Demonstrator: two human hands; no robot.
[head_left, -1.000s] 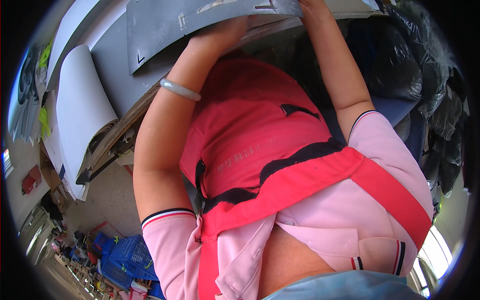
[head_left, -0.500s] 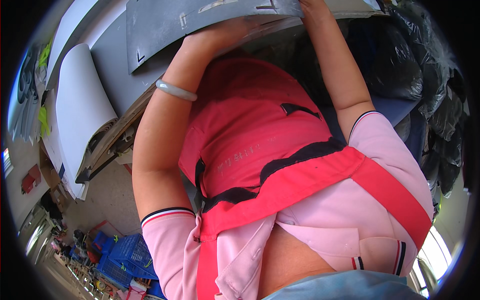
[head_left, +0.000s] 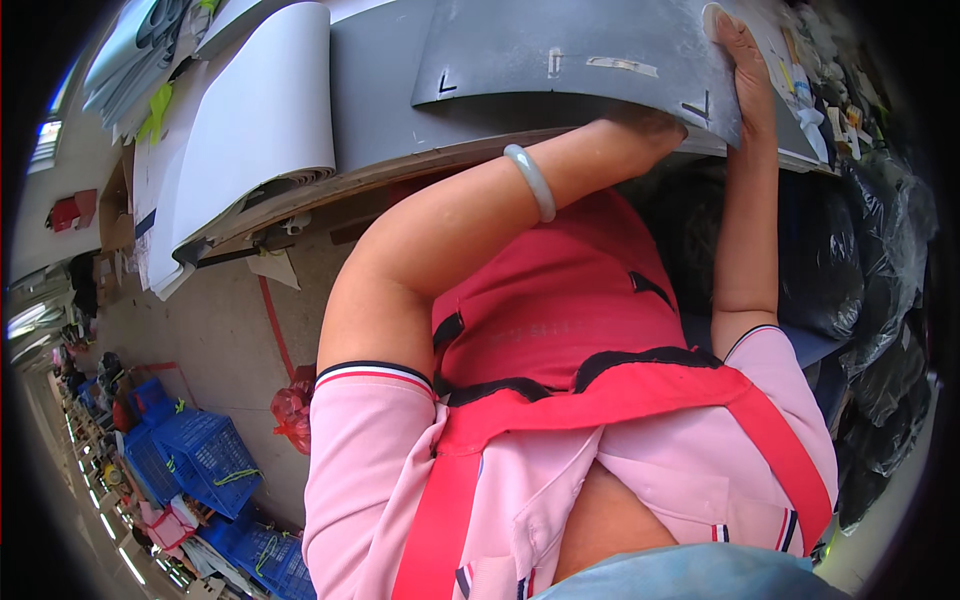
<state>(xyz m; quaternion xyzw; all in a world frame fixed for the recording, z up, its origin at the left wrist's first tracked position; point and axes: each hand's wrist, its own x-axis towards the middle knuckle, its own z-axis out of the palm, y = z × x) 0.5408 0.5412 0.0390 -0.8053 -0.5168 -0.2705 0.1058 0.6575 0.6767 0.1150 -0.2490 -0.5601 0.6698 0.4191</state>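
A dark grey flat sheet lies over the near edge of the table, with black corner marks and strips of light tape on it. My left hand reaches across to the right, under the sheet's near edge. Its fingers are hidden there. A grey-white bangle circles the left wrist. At the sheet's right side, my right hand is closed on a small white rounded thing, which lies against the sheet's surface. What kind of thing it is, I cannot make out.
White sheet material curls over the table edge at left. Black plastic bags are piled at right, beside the table. Blue crates and a red plastic bag stand on the floor at left. Small items lie at the far right.
The view has shifted, so the table and sheet show further right and more fully. My left forearm now bends across to the right. My right hand, cut off before, now shows with the white thing.
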